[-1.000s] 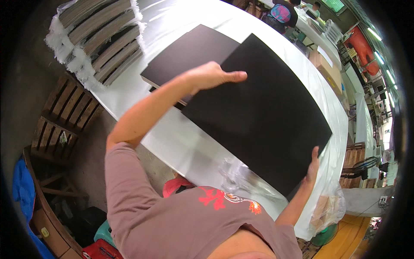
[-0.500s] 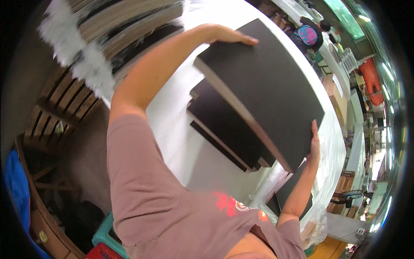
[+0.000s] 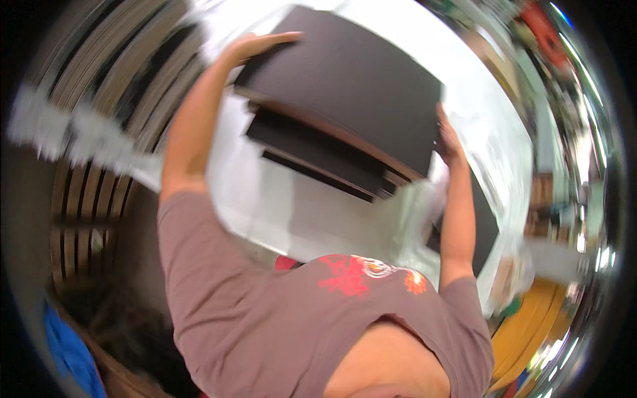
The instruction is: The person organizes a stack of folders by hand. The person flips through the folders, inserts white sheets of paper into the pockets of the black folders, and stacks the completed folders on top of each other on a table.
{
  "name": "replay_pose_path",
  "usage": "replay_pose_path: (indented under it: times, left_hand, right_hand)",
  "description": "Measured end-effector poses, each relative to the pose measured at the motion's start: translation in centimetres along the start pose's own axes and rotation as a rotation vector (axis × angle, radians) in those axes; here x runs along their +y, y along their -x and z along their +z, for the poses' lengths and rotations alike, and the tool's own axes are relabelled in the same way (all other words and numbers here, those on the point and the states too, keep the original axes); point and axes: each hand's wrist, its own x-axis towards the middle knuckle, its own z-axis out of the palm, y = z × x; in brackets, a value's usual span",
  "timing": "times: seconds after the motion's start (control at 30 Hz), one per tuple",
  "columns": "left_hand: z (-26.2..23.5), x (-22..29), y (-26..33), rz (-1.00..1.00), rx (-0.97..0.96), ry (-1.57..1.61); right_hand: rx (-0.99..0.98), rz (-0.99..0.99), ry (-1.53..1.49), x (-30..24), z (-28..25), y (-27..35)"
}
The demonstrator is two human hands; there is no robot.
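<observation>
My left hand [image 3: 265, 44] and my right hand [image 3: 449, 138] are closed on opposite ends of a thick stack of black boards [image 3: 352, 86] with brownish edges. Fingers of the left hand lie over the stack's top at its far left corner; the right hand presses against its right end. Just nearer to me, and partly covered by that stack, more black boards [image 3: 305, 149] lie on a white-covered table [image 3: 265, 205]. Whether the held stack rests on them or hangs above cannot be made out.
Tall piles of brown-edged sheets [image 3: 126, 60] stand at the left, by a wooden slatted pallet [image 3: 89, 199]. Another black board [image 3: 483, 222] and clear plastic wrapping [image 3: 415, 222] lie near my right forearm. A yellow-orange surface [image 3: 531, 335] shows at lower right.
The view has turned, and the held stack now sits further left and more level in it. It hides more of the boards beneath. Both hands keep their hold.
</observation>
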Motion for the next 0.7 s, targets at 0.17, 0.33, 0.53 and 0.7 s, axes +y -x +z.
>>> replay_pose_path:
  times: [0.17, 0.33, 0.53, 0.7]
  left_hand:
    - [-4.0, -1.5, 2.1, 0.235, 0.758, -0.317]
    - [5.2, 8.4, 15.3, 0.96, 0.805, -0.284]
    - [29.1, 14.1, 21.3, 0.944, -0.247, 0.003]
    - [46.0, 12.9, 12.8, 0.225, -0.463, 0.286]
  right_hand:
    - [0.089, -0.266, -0.055, 2.9, -6.6, 9.0]
    - [0.536, -0.087, 0.013, 12.6, -18.8, 19.9]
    - [1.072, 0.215, 0.367, 28.5, -33.7, 22.2]
    - [0.819, 0.121, 0.127, 36.3, -40.6, 19.7]
